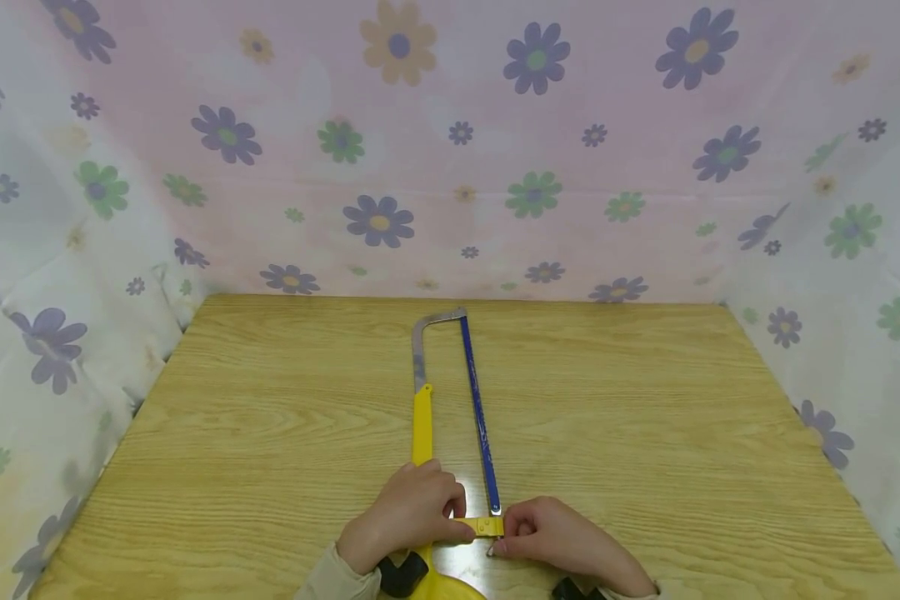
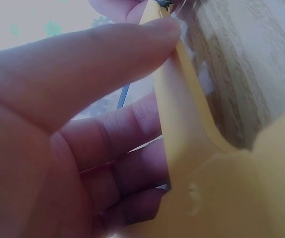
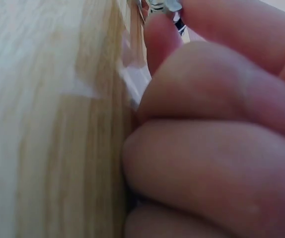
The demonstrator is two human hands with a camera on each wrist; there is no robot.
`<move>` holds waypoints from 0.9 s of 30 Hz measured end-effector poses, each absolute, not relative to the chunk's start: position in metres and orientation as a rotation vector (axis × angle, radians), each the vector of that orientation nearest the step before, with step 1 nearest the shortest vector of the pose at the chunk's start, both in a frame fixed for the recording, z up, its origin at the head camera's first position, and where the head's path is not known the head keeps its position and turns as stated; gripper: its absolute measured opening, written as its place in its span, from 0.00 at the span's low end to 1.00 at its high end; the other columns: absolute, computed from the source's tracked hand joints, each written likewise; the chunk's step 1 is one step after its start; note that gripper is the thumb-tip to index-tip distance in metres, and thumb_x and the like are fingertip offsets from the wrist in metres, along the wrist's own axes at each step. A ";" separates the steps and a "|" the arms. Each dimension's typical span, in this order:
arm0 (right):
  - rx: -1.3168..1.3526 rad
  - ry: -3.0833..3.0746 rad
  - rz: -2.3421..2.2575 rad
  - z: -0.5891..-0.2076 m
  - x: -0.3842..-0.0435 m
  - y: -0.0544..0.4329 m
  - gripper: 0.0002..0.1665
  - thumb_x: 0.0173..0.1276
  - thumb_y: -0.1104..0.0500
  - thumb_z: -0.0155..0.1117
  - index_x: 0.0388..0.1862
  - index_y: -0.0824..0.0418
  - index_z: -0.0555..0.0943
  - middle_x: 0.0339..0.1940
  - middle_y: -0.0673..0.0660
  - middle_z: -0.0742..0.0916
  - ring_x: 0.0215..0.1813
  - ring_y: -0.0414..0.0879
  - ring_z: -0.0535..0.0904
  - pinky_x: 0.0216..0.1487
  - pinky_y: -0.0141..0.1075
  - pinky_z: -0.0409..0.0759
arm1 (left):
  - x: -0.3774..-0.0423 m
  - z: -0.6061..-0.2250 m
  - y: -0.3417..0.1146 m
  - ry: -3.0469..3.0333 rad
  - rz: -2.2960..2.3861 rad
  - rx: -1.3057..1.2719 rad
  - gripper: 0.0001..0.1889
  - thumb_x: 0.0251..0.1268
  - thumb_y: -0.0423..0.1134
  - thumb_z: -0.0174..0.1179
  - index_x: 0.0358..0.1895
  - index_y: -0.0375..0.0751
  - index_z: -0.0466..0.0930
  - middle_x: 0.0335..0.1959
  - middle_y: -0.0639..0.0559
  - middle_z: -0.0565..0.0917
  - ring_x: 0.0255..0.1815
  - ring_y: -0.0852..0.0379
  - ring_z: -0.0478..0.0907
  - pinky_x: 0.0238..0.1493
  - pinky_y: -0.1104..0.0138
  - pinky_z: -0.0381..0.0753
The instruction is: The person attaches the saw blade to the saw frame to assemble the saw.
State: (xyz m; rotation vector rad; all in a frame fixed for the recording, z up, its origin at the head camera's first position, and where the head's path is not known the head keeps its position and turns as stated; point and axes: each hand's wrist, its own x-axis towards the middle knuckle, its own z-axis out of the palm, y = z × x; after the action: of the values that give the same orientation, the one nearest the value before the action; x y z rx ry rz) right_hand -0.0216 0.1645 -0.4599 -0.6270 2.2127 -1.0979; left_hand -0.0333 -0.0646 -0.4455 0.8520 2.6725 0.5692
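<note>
A hacksaw with a yellow frame (image 1: 422, 425) lies on the wooden table, its curved grey metal bow (image 1: 418, 354) toward the back. Its blue blade (image 1: 478, 408) runs from the bow's tip to the near yellow arm (image 1: 486, 526). My left hand (image 1: 417, 508) holds that yellow arm, thumb on one side and fingers curled behind it, as the left wrist view shows. At the arm's right end, my right hand (image 1: 558, 533) pinches a small silver wing nut (image 3: 171, 5) between thumb and index finger. The saw's handle (image 1: 446, 587) is partly cut off by the bottom edge.
The wood-grain table (image 1: 645, 400) extends to both sides of the saw. A flowered curtain (image 1: 450, 167) hangs behind the table and along its left and right sides. Black straps (image 1: 403, 575) sit at the wrists.
</note>
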 end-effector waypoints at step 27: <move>-0.594 2.233 -1.067 -0.463 -0.023 0.167 0.17 0.55 0.40 0.61 0.17 0.49 0.76 0.12 0.39 0.71 0.18 0.32 0.63 0.19 0.26 0.59 | -0.034 -0.441 -0.063 2.659 0.555 0.830 0.13 0.44 0.62 0.60 0.18 0.63 0.72 0.16 0.68 0.66 0.24 0.67 0.61 0.27 0.70 0.59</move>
State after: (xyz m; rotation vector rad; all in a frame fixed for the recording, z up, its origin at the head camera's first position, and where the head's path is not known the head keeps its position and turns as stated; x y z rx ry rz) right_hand -0.0231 0.1670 -0.4625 -0.5938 2.2334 -1.0665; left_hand -0.0335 -0.0635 -0.4414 0.8302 2.6592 0.5550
